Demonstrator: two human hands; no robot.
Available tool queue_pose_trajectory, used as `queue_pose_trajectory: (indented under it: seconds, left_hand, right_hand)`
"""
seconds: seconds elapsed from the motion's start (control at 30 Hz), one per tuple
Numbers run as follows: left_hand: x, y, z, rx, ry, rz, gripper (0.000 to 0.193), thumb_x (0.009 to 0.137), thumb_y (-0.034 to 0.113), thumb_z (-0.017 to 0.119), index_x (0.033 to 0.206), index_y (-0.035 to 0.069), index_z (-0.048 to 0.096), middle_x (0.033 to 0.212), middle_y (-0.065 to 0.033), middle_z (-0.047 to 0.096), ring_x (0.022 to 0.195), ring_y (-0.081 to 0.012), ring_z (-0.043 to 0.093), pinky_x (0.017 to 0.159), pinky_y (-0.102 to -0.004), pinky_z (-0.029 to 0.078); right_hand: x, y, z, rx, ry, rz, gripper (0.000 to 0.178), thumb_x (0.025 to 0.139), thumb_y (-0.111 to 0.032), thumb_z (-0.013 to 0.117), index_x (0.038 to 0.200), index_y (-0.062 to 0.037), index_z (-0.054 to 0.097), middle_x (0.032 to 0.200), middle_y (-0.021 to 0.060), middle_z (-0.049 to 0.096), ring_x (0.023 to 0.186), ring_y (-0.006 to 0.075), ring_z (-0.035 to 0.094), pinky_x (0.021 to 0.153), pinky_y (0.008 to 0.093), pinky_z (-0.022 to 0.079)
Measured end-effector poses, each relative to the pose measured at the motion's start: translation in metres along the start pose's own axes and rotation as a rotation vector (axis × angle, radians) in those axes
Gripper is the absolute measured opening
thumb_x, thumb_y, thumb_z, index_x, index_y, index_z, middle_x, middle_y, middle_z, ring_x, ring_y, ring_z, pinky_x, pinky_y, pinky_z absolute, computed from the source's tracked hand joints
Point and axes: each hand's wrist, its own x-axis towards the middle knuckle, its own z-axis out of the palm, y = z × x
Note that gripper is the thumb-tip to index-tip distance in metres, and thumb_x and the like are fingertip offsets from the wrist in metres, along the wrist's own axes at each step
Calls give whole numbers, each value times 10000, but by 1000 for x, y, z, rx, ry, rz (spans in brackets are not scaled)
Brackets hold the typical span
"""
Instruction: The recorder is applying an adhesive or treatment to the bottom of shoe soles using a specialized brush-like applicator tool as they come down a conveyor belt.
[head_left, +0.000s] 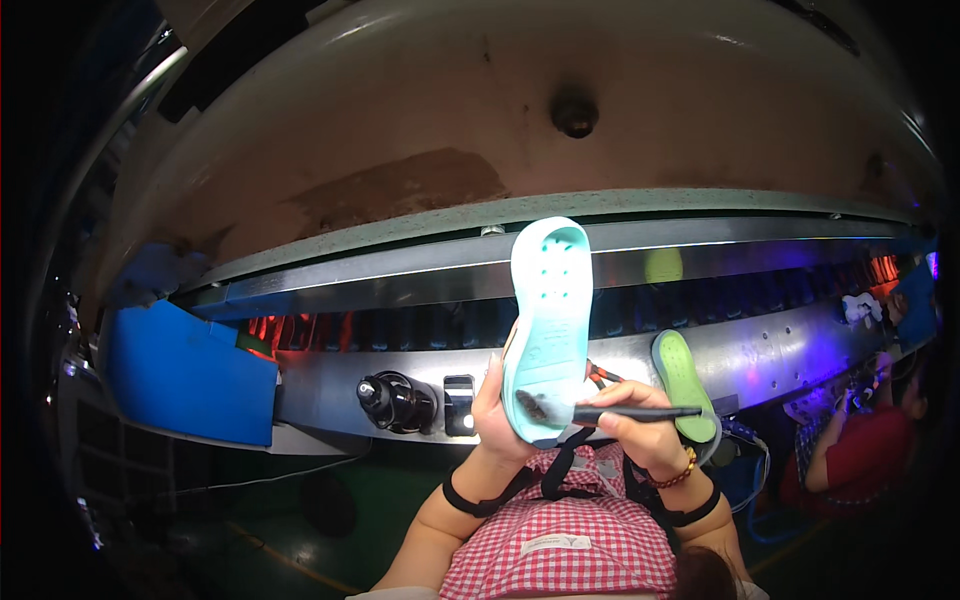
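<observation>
Before a metal conveyor (700,350), left hand (497,415) grips a turquoise sole (548,320), right hand (640,432) a brush (610,412).

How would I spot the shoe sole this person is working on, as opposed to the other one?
Start at the long metal conveyor housing across the middle. Right before it, the left hand holds a pale turquoise sole upright while the right hand puts a dark brush to its lower end. The other sole is green, smaller and unheld.

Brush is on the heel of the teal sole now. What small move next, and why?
Probably stroke the brush upward along the teal sole. The left hand holds the sole upright, the right hand keeps the bristles at its lower end, and the rest above looks unbrushed.
</observation>
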Motion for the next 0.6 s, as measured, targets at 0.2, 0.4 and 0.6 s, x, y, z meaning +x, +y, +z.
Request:
queue_pose_trajectory:
  seconds: [0.2,0.4,0.6]
  left_hand:
    - [5,2,-6,-100,42,29,633,876,457,302,1337,23,288,1280,-214,417,1101,-403,467,957,-527,343]
    - [7,5,-12,-47,109,66,638,870,459,315,1335,22,295,1280,-218,416,1111,-412,456,965,-530,330]
    - [15,8,-18,-214,-141,54,635,872,475,309,1327,32,330,1308,-205,392,1150,-406,425,994,-552,276]
  right_hand:
    - [7,-8,-4,-404,-50,-255,196,739,10,638,933,25,612,963,156,626,901,198,604,773,285,480]
    - [12,-28,11,-651,-217,-352,195,721,-7,654,911,20,617,916,153,637,843,214,629,746,289,493]
    - [12,-20,24,-722,-278,-481,217,702,-8,670,911,14,620,909,141,643,823,214,638,741,299,503]
